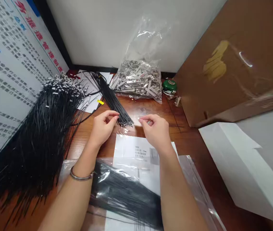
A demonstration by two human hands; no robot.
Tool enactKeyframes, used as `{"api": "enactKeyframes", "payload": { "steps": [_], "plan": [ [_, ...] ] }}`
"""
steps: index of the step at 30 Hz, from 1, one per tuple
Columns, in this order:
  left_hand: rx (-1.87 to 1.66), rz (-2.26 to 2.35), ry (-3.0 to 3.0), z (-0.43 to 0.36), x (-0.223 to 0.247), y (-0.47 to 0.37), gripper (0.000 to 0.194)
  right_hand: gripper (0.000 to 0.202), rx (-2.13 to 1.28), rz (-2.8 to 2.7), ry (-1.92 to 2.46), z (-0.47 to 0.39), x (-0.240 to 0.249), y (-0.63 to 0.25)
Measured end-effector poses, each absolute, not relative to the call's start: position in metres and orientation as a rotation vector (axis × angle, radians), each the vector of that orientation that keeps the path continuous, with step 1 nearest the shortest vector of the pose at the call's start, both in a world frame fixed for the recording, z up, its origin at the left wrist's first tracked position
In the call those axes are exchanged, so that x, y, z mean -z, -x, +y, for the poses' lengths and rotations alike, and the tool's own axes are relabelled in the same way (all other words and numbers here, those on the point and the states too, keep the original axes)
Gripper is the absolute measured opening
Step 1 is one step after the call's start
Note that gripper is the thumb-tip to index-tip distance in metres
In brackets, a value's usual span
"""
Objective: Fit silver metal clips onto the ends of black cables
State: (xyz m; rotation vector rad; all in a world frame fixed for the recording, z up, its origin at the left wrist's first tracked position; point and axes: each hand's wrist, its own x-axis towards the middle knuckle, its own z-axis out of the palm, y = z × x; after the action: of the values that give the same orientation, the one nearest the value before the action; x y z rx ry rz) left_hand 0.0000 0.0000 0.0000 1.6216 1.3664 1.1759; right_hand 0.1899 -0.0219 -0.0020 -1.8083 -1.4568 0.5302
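Observation:
My left hand (106, 123) is above the table with thumb and forefinger nearly together, beside the tips of a bundle of thin black wires (113, 99). Whatever it may hold is too small to make out. To the right, my right hand (154, 126) pinches with thumb and forefinger; a small whitish bit shows at its fingertips. Between and below the hands lies a printed white sheet (127, 150). Under my forearms is a clear plastic bag of black wires (127, 189). A clear bag of small silvery metal pieces (138, 80) sits behind the hands.
A large heap of black wires with white ends (47, 128) fills the left side. At the right are a brown cardboard box (223, 73) and a folded white box (242, 166). A green round object (169, 85) and a yellow tag (100, 102) lie at the back.

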Motion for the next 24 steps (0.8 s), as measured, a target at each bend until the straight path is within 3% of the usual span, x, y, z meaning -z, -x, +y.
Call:
{"api": "enactKeyframes", "payload": {
  "steps": [7,17,24],
  "plan": [
    [-1.052,1.179,-1.453,-0.006,-0.009,-0.023,0.015,0.014,-0.659,-1.587,1.591,-0.024,-0.004,-0.183],
    [-1.015,1.368,-1.962,-0.008,-0.003,-0.022,0.019,0.012,-0.64,-1.563,1.61,-0.023,-0.003,-0.182],
    [-1.037,1.249,-1.659,-0.008,0.007,-0.027,0.015,0.012,-0.701,-1.548,1.518,-0.024,-0.003,-0.18]
  ]
}}
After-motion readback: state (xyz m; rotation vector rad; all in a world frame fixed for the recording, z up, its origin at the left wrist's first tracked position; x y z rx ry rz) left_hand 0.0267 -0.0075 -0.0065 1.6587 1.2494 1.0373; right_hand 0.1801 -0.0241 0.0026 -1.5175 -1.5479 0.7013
